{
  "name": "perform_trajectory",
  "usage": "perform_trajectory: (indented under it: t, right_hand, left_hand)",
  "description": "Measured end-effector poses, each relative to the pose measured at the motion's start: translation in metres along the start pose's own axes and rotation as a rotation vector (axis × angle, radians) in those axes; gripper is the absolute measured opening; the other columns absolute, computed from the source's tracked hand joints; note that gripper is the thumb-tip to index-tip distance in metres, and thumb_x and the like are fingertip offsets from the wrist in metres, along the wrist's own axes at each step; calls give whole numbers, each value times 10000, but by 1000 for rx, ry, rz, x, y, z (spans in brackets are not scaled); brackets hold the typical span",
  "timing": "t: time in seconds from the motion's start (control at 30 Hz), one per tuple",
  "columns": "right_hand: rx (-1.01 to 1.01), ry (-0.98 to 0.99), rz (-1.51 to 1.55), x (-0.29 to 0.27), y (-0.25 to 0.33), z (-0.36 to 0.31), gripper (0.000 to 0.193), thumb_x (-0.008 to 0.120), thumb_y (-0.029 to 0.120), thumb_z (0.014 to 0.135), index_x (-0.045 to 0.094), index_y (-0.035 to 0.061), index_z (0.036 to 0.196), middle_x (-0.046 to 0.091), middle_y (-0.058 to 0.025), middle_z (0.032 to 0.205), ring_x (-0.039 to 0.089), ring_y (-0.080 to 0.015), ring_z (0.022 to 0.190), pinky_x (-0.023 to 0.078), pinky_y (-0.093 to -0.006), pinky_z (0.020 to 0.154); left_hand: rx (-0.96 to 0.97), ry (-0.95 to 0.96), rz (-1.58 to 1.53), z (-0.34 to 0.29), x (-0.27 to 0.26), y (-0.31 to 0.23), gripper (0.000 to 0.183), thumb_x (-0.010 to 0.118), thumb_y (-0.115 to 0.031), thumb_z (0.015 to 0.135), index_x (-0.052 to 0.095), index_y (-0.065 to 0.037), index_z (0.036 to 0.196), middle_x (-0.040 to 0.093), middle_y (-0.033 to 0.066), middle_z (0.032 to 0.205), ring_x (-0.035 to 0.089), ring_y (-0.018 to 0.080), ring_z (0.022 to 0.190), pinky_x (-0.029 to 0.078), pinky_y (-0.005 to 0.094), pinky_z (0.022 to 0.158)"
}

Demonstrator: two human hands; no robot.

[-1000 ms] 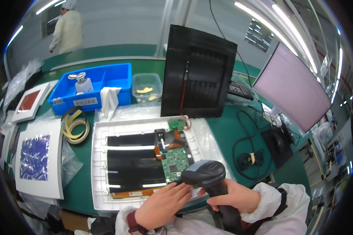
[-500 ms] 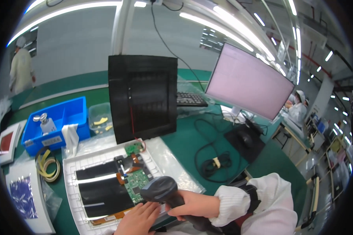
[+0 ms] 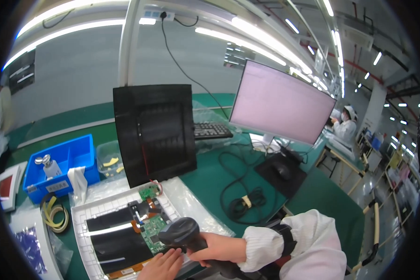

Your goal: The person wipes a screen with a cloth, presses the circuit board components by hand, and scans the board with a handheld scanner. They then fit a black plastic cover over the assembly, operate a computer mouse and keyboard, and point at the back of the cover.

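My right hand (image 3: 218,249) grips the handle of a dark grey handheld scanner (image 3: 179,232), whose head points down at a green circuit board (image 3: 151,228). That board lies on a white panel frame (image 3: 81,219) holding black sheets (image 3: 114,240). My left hand (image 3: 161,267) rests flat at the frame's near edge, fingers apart, just below the scanner head. A large black panel (image 3: 155,130) stands upright behind the frame, linked by a thin red wire.
A pink-lit monitor (image 3: 279,105) stands at the right, with a keyboard (image 3: 211,130), a mouse on a black pad (image 3: 281,171) and a coiled cable (image 3: 240,198). At the left are a blue bin (image 3: 74,156) with a dispenser bottle (image 3: 48,166), a clear tub (image 3: 108,161) and tape rolls (image 3: 56,212). A person in white works far right.
The view has tilted up and to the right, so the frame and hands sit lower and further left. Both hands keep their hold and place at the scanner and frame.
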State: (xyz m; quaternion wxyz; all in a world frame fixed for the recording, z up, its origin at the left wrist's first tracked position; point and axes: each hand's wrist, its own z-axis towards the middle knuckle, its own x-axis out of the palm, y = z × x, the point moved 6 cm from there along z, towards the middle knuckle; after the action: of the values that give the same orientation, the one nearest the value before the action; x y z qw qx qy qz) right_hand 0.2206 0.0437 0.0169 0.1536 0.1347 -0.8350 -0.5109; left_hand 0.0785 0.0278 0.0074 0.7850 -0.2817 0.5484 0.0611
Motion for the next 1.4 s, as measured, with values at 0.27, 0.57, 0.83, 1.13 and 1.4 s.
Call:
perform_trajectory:
  t: [0.27, 0.57, 0.83, 1.13, 1.4]
  right_hand:
    - [-11, 7, -15, 1, 13, -9, 293, 628, 116, 781, 490, 3, 1013, 536, -48, 810, 533, -106, 644, 443, -236, 594]
    - [-76, -11, 20, -3, 12, -5, 351, 634, 149, 759, 494, -6, 1041, 555, -55, 743, 546, -119, 602, 440, -251, 552]
    - [-72, -3, 43, -5, 23, -6, 360, 643, 158, 773, 486, -11, 1049, 551, -65, 711, 550, -131, 588, 452, -259, 551]
    - [-95, 57, 40, -1, 30, 3, 321, 668, 199, 809, 495, -10, 983, 584, -66, 732, 565, -122, 646, 453, -247, 609]
    - [-98, 96, 37, 1, 27, 9, 309, 651, 169, 814, 491, -16, 1002, 580, -68, 804, 572, -121, 727, 467, -246, 687]
  left_hand:
    - [-10, -3, 14, 0, 0, -3, 731, 682, -75, 586, 431, 11, 1267, 404, 161, 1361, 386, 293, 1259, 317, 386, 1042]
    - [-5, 16, 25, 1, -2, -4, 727, 691, -84, 586, 433, 13, 1259, 403, 152, 1363, 389, 289, 1257, 325, 380, 1038]
    - [-13, 21, 29, 0, 1, -3, 726, 691, -93, 592, 430, 14, 1261, 400, 159, 1362, 381, 291, 1264, 317, 388, 1041]
    - [-22, 43, 41, 2, -1, -6, 724, 705, -108, 590, 437, 23, 1251, 407, 159, 1354, 385, 293, 1258, 324, 380, 1035]
    - [-18, 23, 33, 0, -1, -3, 731, 710, -114, 585, 437, 25, 1249, 434, 170, 1317, 395, 295, 1247, 325, 375, 1034]
